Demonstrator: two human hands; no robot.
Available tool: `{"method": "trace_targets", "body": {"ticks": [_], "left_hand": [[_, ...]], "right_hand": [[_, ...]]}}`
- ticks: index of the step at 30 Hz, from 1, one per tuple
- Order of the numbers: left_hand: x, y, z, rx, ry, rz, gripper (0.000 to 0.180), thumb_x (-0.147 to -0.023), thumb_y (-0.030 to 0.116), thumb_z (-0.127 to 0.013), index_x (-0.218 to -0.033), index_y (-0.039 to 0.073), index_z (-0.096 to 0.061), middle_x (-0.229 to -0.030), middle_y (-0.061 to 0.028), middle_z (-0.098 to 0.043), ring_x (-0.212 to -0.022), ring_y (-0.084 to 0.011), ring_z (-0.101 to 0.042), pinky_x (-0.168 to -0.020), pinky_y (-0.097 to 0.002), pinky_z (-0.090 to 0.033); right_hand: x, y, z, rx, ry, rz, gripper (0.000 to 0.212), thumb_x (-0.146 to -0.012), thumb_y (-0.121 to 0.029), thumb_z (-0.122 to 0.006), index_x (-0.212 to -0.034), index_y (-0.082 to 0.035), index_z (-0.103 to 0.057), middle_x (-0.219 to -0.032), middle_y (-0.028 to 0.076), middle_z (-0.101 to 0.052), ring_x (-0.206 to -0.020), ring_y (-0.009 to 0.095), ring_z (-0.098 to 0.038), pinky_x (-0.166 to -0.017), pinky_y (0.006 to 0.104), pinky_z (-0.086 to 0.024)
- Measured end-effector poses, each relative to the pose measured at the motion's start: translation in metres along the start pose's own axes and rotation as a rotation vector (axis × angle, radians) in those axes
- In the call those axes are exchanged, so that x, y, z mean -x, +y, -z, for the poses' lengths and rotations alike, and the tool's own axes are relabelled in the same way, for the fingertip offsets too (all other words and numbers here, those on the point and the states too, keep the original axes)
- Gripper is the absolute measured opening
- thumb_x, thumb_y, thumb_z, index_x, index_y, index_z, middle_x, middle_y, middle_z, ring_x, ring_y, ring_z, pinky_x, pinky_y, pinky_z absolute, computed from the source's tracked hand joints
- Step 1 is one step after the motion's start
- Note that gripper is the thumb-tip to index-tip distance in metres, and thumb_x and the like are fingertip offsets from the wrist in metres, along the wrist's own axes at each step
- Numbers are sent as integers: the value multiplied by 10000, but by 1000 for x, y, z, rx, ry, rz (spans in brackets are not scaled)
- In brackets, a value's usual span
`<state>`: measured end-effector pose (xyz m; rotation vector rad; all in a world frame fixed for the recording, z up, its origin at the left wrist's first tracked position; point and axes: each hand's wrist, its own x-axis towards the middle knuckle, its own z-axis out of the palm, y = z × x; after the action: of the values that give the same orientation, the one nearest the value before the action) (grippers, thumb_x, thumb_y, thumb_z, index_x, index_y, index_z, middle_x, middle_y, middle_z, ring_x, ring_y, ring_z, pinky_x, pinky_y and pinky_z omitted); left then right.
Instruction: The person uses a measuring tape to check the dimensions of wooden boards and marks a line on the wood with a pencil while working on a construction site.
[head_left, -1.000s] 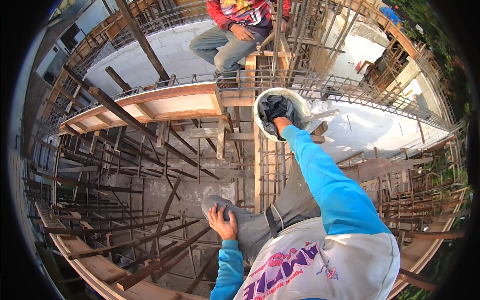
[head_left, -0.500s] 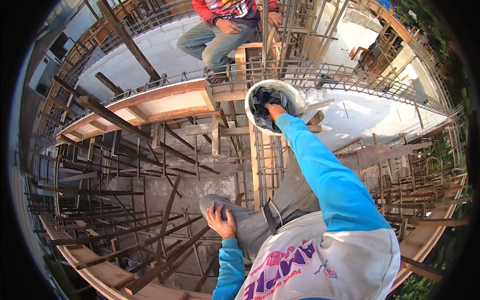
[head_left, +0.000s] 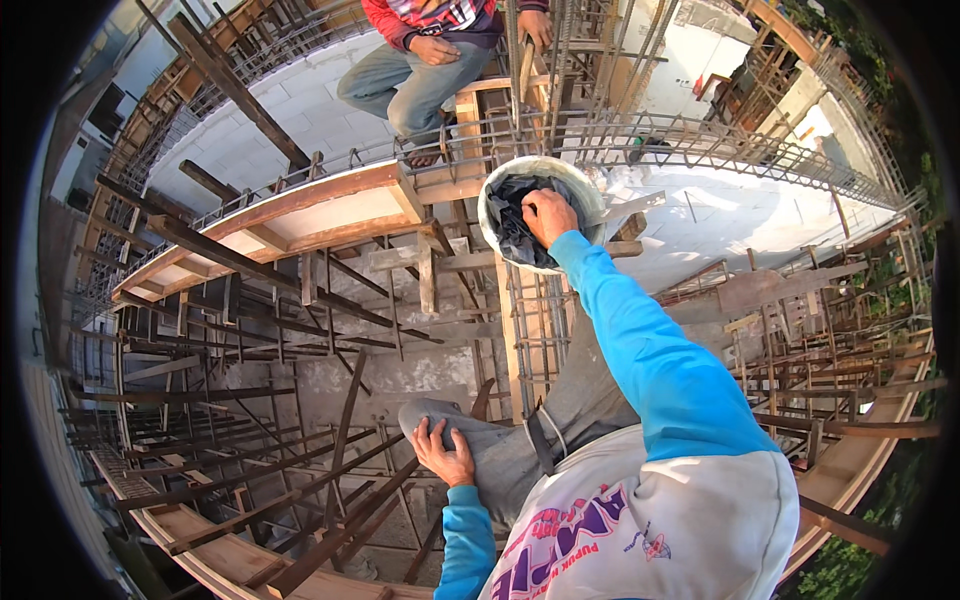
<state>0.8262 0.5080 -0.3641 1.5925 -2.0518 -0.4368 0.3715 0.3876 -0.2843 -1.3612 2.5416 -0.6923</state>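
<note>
A white bucket (head_left: 486, 222) stands ahead of me, with crumpled black plastic (head_left: 513, 235) inside it. Reaching into its mouth, my right hand (head_left: 549, 216) has its fingers curled together against the plastic. What they grip, if anything, is hidden. My left hand (head_left: 443, 452) lies on my bent grey-trousered knee (head_left: 420, 412), fingers spread and holding nothing. A flat grey metal blade (head_left: 634, 206) sticks out beside the bucket's right rim; its other end is out of sight.
Across from me sits a person in a red top (head_left: 428, 15) and jeans, one hand by upright steel bars. A rebar cage (head_left: 540, 330) runs beneath the bucket toward me. Curved wooden formwork (head_left: 290, 220) stands left; wooden props (head_left: 330, 470) fill the drop below.
My right hand has lifted slightly within the bucket's mouth, so more of its back and fingers show. My left hand stays on the knee. The whole view has shifted a little.
</note>
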Motion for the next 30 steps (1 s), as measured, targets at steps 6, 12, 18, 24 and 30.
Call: {"method": "trace_targets", "body": {"ticks": [6,12,18,24,30], "left_hand": [[0,10,-3,-54,-31,-15,306,-777,264,-647,-1050,127,-656,-1325,-77,-496,-1289,-330,-365,-1057,-489,-268],[-41,67,-6,-64,-213,-108,787,-713,407,-760,-1351,105,-412,-1403,-152,-377,-1330,-365,-285,-1081,-513,-222],[-154,230,-51,214,-178,-393,1050,-623,366,-840,-1438,62,-252,-1445,-222,-282,-1339,-415,-247,-1092,-509,-242],[-210,324,-88,-22,-410,-465,1093,-592,466,-830,-1468,214,-227,-1543,-117,-155,-1403,-394,-170,-1083,-619,-170],[-236,328,-117,-224,-706,-613,601,-765,440,-722,-1280,190,-536,-1323,-80,-526,-1268,-316,-442,-989,-597,-354]], "right_hand": [[1,12,31,165,274,-260,629,-790,-301,-716,-1311,-59,-461,-1305,170,-469,-1189,398,-458,-982,456,-417],[-44,59,-11,125,-86,-216,313,-857,-235,-635,-1097,-41,-584,-772,135,-638,-789,339,-644,-752,458,-541],[-73,22,-16,-1178,-272,-676,166,-901,-94,-564,-1025,12,-530,-838,128,-632,-646,217,-634,-516,369,-566],[-61,28,23,-1087,-344,-388,167,-886,-40,-516,-1006,27,-611,-961,131,-673,-837,212,-670,-711,335,-566],[60,69,76,-1116,86,-173,197,-895,-28,-482,-995,-13,-652,-959,78,-672,-871,149,-627,-762,272,-512]]}}
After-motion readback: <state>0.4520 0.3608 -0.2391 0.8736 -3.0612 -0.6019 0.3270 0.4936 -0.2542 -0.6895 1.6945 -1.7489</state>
